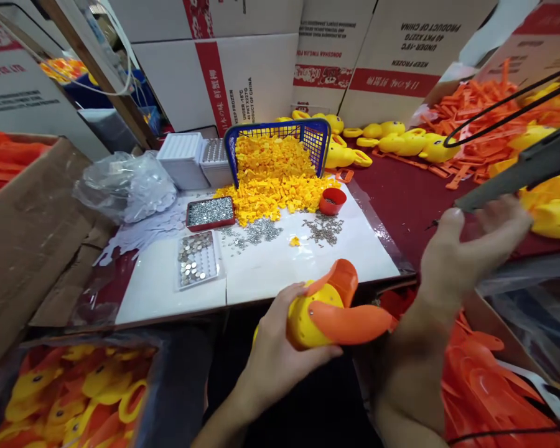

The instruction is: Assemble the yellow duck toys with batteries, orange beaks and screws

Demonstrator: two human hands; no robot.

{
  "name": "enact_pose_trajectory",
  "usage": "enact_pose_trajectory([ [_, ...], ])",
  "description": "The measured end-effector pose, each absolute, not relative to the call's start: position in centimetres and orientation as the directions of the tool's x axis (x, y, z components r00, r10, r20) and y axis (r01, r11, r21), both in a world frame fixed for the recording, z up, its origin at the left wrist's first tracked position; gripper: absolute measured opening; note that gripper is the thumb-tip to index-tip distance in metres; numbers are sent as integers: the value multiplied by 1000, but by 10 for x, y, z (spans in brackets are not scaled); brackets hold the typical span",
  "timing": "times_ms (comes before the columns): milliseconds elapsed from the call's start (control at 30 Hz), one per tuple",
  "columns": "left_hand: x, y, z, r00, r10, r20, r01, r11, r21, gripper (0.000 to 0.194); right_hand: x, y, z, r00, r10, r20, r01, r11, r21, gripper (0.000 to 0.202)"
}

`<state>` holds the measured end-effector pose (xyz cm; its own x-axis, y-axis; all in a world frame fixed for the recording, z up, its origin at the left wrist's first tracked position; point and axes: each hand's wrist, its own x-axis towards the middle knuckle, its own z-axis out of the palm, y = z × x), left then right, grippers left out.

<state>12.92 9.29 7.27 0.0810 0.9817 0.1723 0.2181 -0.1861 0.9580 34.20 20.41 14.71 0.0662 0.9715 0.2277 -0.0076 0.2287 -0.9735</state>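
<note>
My left hand (280,348) is wrapped round a yellow plastic duck toy (305,317) just in front of the table edge. Its open orange bill (350,322) points to the right, and a small screw shows at the bill's side. At the right, my right hand (471,249) is raised with thumb and fingers apart, right beside a dark grey electric screwdriver (522,168). The screwdriver slants down to the left with its bit toward the table; the fingers do not close round it, though whether they touch it is unclear.
On the white board stand a blue basket (318,146) spilling yellow parts (270,193), a red tray (210,213) of metal pieces, a clear tray (198,261) of discs, and a red cup (332,201). Boxes of duck toys (74,398) and orange parts (476,386) flank me.
</note>
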Motion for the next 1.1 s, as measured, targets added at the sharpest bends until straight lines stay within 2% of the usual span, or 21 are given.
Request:
enact_pose_trajectory([
  [33, 125, 95, 73, 99, 990, 100, 26, -103, 994, 78, 329, 194, 137, 30, 977, 213, -1, 213, -977, 37],
  [100, 116, 100, 71, 104, 995, 12, -295, 19, 955, 74, 302, 176, 115, -42, 982, 187, 9, 187, -982, 39],
  [167, 109, 106, 67, 78, 995, -56, -494, 87, 865, 65, 277, 162, 95, -105, 979, 174, 13, 176, -984, 41],
  [200, 105, 108, 66, 80, 992, -93, -548, 122, 828, 67, 266, 156, 86, -143, 976, 164, 3, 166, -986, 41],
  [300, 98, 108, 60, 142, 973, -183, -594, 231, 771, 83, 241, 141, 62, -166, 980, 111, -160, 84, -984, 44],
  [400, 93, 101, 51, 165, 957, -241, -631, 290, 720, 79, 226, 131, 46, -54, 997, 60, -363, 36, -931, 47],
  [533, 97, 91, 38, 199, 944, -262, -756, 318, 572, 63, 221, 128, 39, 9, 1000, 25, -390, 26, -921, 53],
  [667, 106, 71, 19, 239, 931, -277, -833, 343, 433, 68, 222, 127, 38, 20, 1000, -16, -418, -6, -908, 58],
  [733, 106, 55, 5, 237, 928, -287, -844, 343, 411, 67, 222, 125, 37, -6, 999, -40, -433, -38, -900, 56],
  [833, 101, 37, -11, 265, 937, -226, -802, 345, 488, 64, 220, 123, 34, -75, 995, -59, -465, -87, -881, 56],
  [1000, 84, 33, 0, 348, 932, -99, -556, 290, 779, 80, 209, 122, 27, -300, 948, -106, -531, -258, -807, 54],
  [1033, 78, 33, 3, 334, 939, -82, -487, 246, 838, 76, 205, 122, 26, -347, 930, -122, -541, -305, -784, 53],
  [1100, 61, 31, 6, 189, 982, -30, -339, 94, 936, 62, 195, 120, 23, -422, 892, -159, -560, -395, -728, 50],
])
